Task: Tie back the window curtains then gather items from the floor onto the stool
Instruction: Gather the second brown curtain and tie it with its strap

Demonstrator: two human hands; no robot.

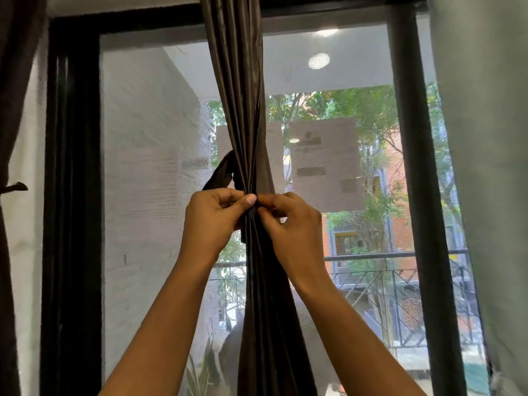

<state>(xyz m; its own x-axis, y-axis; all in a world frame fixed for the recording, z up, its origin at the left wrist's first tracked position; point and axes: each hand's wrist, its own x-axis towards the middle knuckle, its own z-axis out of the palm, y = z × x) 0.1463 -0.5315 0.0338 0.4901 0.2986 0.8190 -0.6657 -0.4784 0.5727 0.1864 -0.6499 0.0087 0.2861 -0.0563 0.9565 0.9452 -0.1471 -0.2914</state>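
A dark brown curtain (237, 81) hangs down the middle of the window, bunched into a narrow bundle at hand height. A dark tie-back strap (220, 174) loops out to the left of the bundle. My left hand (213, 218) grips the strap end against the front of the bundle. My right hand (288, 224) pinches the fabric or strap at the same spot, fingertips meeting my left thumb. No floor or stool is in view.
A black window frame (71, 167) runs down the left, and a dark upright (411, 167) stands to the right. Another dark curtain (11, 81) hangs at far left with a wall hook (17, 187). A pale curtain (485, 138) covers the right edge.
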